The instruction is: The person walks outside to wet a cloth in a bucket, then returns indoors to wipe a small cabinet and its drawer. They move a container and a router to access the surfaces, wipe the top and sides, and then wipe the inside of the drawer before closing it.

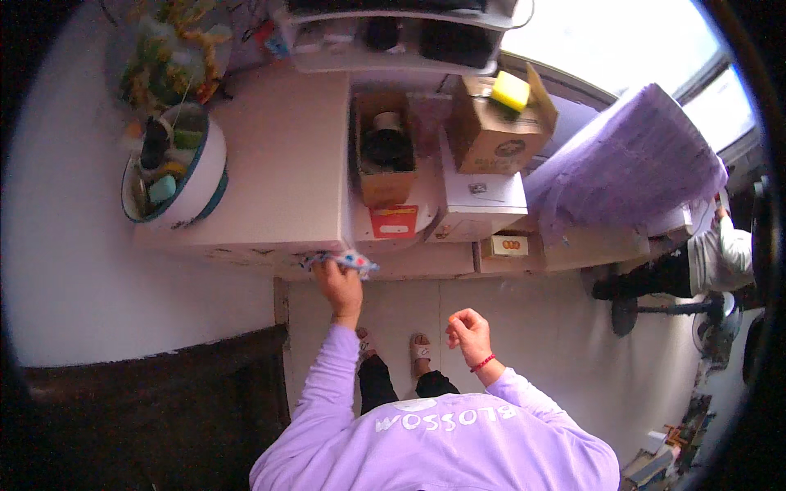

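Note:
My left hand (339,288) grips a white cloth with coloured spots (355,262), pressed against the front edge of the pale cabinet (282,159). Its fingers are partly hidden by the cloth. Lower and to the right, my right hand (471,336) hangs in the air in front of my body, its fingers loosely curled. An orange spot shows at its fingertips; whether that is a small object or a fingertip, I cannot tell. A red bead bracelet (482,363) circles the right wrist.
An enamel basin (212,166) holding assorted items stands at the cabinet's left. Further right are an open cardboard box (387,187), a red box (394,222), a carton (491,144) with a yellow sponge (511,91), and a purple-covered object (632,159). Another person (715,258) is near a fan (715,322).

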